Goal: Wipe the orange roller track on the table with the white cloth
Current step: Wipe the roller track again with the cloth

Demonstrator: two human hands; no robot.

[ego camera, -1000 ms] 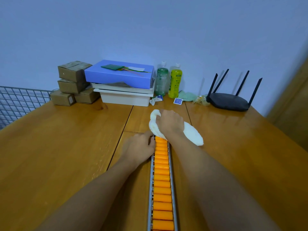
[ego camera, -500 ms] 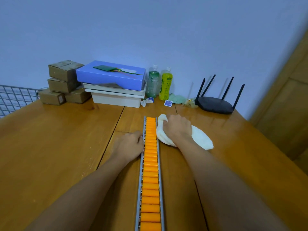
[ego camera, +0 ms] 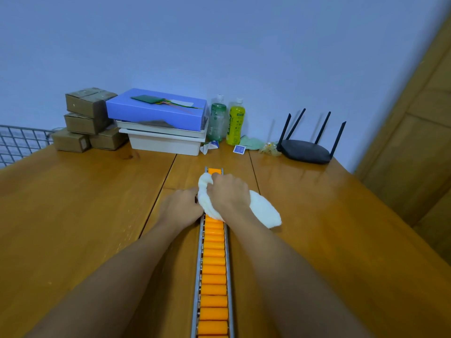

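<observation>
Right hand (ego camera: 228, 193) clutching the cloth (ego camera: 263, 212) onto the track (ego camera: 213, 264) near its far end, left hand (ego camera: 180, 208) against the rail, grip hidden: wiping underway, the long near run likely still to do.

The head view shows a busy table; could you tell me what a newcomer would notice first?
The bright orange roller track draws the eye first, running down the middle of the wooden table. Near its far end the right hand grips a bunched white cloth on the rollers, with the left hand against the left rail. By the back wall sit a blue box and a black router.
</observation>
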